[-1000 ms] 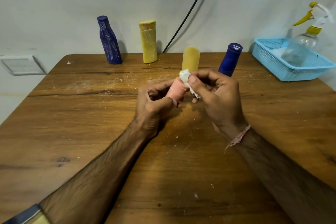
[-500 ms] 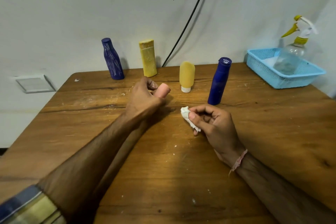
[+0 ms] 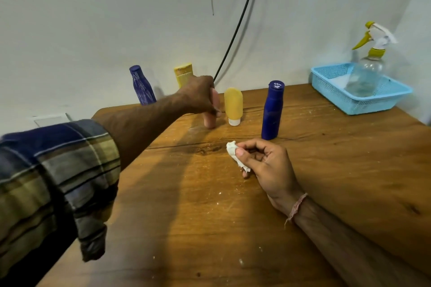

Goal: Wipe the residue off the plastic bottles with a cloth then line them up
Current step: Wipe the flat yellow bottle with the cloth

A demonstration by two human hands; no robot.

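Wooden surface [image 3: 186, 216], scuffed and flecked with white specks, carries all the items. On its far side the left hand [image 3: 200, 95] is clasped round the upper part of the pink bottle [image 3: 210, 121]. That bottle is upright, with its lower end at the surface; whether it is fully seated cannot be told. It stands just left of the rounded yellow bottle [image 3: 233, 102], which rests on its white cap. Further right, apart from the yellow one, the dark blue bottle [image 3: 272, 112] stands upright.

Against the wall [image 3: 93, 18] at the back, the second dark blue bottle [image 3: 141, 86] shows pale streaks on its body. Beside it stands the flat yellow bottle [image 3: 183, 72], partly hidden behind the left hand.

Nearer the person, the right hand [image 3: 268, 163] rests on the surface and pinches the crumpled white cloth [image 3: 234, 154] between thumb and curled fingers. The cloth touches no bottle.

At the far right corner a light blue basket [image 3: 363, 107] holds a clear spray bottle [image 3: 368, 72] with a yellow trigger. A black cable [image 3: 235, 30] runs down the wall. The left arm has a striped sleeve [image 3: 53, 170], and the right wrist a thin thread band [image 3: 297, 205].
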